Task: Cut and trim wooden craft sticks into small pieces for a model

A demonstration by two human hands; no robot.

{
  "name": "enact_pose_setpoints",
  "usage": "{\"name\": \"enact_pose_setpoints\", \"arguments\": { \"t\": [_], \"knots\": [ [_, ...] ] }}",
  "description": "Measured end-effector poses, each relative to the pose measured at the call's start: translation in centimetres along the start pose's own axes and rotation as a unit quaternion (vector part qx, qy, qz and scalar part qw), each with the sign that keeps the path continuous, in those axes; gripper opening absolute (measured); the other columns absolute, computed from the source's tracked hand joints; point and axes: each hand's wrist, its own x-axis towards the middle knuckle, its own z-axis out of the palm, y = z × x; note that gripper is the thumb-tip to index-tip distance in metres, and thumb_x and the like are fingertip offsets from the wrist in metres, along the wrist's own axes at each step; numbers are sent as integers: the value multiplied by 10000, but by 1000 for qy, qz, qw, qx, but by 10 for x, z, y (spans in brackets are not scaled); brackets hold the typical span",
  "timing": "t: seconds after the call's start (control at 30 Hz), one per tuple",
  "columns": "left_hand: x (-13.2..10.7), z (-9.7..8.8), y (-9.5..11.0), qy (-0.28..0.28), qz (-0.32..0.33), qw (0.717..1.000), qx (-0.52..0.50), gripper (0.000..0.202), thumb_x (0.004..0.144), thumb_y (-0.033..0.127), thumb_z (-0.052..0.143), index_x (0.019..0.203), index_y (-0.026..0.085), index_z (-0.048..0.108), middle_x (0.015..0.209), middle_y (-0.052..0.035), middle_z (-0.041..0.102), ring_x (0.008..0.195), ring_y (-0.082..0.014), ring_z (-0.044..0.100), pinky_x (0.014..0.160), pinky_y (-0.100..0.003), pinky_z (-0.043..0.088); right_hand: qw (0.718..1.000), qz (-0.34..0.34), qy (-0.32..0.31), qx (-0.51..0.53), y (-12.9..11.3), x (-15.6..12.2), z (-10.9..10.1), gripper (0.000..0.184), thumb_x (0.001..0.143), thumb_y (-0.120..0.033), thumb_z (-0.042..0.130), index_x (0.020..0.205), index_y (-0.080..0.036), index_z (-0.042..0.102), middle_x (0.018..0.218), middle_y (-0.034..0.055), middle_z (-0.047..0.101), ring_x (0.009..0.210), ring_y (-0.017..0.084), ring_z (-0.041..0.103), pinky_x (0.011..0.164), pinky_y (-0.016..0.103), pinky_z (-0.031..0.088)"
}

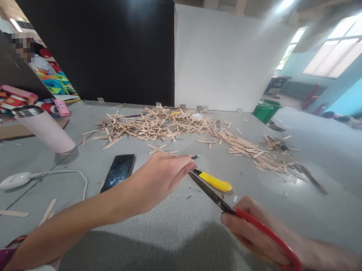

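My right hand (261, 224), at the lower right, grips red-handled scissors (213, 196). Their dark blades slant up and left, and the tips reach my left hand's fingertips. My left hand (161, 177) is closed in a pinch over the middle of the table, palm down; whatever it holds is hidden by the fingers. Just beyond those fingertips shows a small dark pointed thing (196, 156), too little of it to name. A yellow utility knife (215, 181) lies on the table right behind the scissor blades.
Loose wooden craft sticks (150, 125) are heaped along the back, trailing right. A black phone (118, 173), a white cable (64, 171) and a pink tumbler (45, 128) lie or stand on the left. Black and white panels (219, 56) close the back; a green bin (266, 111) stands beyond.
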Motion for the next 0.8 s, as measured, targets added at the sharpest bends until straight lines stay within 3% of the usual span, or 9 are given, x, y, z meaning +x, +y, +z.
{"name": "enact_pose_setpoints", "arguments": {
  "t": [0.1, 0.23, 0.5, 0.63, 0.8],
  "knots": [
    [5, -3, 4, 12, -43, 996, -72, 372, 1106, 317, 486, 815, 192, 680, 685, 2, 718, 586, -120, 678, 565, -220, 484, 1000, -4, -13, 28, 8, 0, 2, 698, 925, -862, 495, 636, -238, 373, 522, -76, 346, 430, 67, 310, 395, 213, 226],
    [10, -4, 10, 25, -115, 972, -205, 378, 1111, 343, 480, 856, 179, 705, 704, -14, 769, 614, -130, 752, 613, -212, 585, 997, -64, 39, 31, 23, 0, 5, 649, 943, -847, 484, 830, -210, 539, 692, 2, 554, 598, 132, 509, 527, 244, 421],
    [8, 2, 11, 46, -130, 957, -254, 372, 1099, 375, 518, 851, 180, 716, 757, -44, 796, 647, -160, 783, 624, -236, 641, 996, -77, 0, 38, 22, 7, 11, 679, 990, -805, 444, 648, -220, 414, 567, -36, 430, 511, 95, 391, 470, 223, 307],
    [9, 2, 10, 42, -134, 954, -264, 365, 1094, 387, 537, 863, 177, 726, 776, -50, 800, 665, -165, 793, 639, -236, 651, 998, -48, -3, 47, 21, 9, 11, 672, 972, -816, 464, 651, -228, 406, 560, -44, 405, 493, 98, 419, 458, 216, 342],
    [11, -2, 6, -4, -125, 951, -282, 390, 1105, 411, 509, 903, 172, 742, 760, -48, 792, 664, -166, 792, 634, -236, 654, 998, -23, -8, 50, 16, 10, 8, 681, 958, -813, 483, 616, -229, 405, 534, -41, 406, 463, 97, 423, 445, 214, 367]
  ]
}}
